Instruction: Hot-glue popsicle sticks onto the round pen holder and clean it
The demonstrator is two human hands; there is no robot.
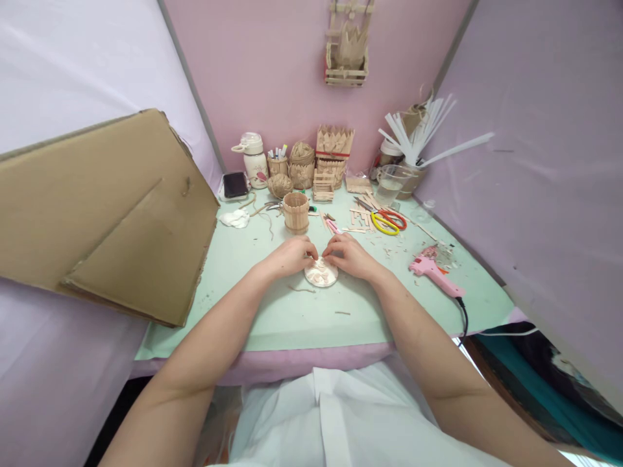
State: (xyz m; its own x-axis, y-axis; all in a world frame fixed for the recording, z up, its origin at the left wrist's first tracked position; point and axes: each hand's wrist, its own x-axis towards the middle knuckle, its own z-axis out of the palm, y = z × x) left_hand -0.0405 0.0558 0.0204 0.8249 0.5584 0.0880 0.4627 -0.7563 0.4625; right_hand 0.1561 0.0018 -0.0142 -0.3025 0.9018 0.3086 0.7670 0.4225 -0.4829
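Observation:
A small round white disc (322, 277) with pale pinkish-white pieces on its top lies on the table in front of me. My left hand (294, 255) reaches its far left rim, fingers curled and tips pressed together. At the far right rim is my right hand (351, 256), its fingers bent in a similar pinch. What lies between the fingertips is too small or hidden to tell. Just beyond my left hand stands a cup made of wooden sticks (296, 214). A short piece of twine (302, 289) rests on the near left side of the disc.
Scissors with yellow and red handles (388, 222) lie among wooden sticks at the right. A pink glue gun (437, 275) with a cord is farther right. Cardboard (141, 227) leans at the left. A bottle (255, 162), twine ball (280, 186) and plastic cup of liquid (389, 187) line the back.

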